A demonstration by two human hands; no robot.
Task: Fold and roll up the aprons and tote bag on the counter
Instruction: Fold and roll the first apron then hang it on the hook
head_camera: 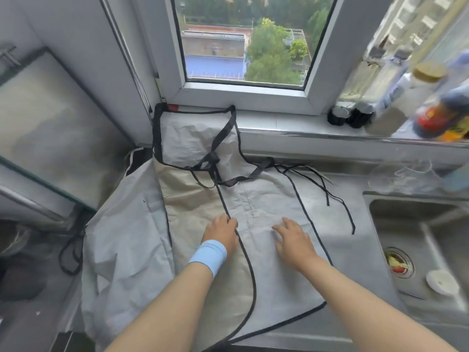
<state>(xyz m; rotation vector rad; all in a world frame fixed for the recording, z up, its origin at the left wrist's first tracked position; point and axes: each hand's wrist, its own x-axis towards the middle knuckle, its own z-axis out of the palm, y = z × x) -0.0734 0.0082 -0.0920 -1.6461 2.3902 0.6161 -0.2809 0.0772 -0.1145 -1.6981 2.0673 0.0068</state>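
Under the left hand [222, 232] and right hand [291, 240] lies a pale grey apron [279, 207] edged in black piping, with black straps [221, 138] tangled beyond the fingertips. Left of the left hand a beige apron [187, 207] shows, and farther left a whitish-grey cloth [127, 237]. A light blue band [208, 255] wraps the left wrist. Right of the right hand, the sink [431, 219] is dull silver, its drain [397, 262] flecked red and yellow, a white disc [442, 282] beside it. Far beyond the right hand stands a bottle [441, 118] in red, yellow and dark blue. The window frame [243, 95] is white, with green trees [269, 52] and a blue roof [215, 66] outside.
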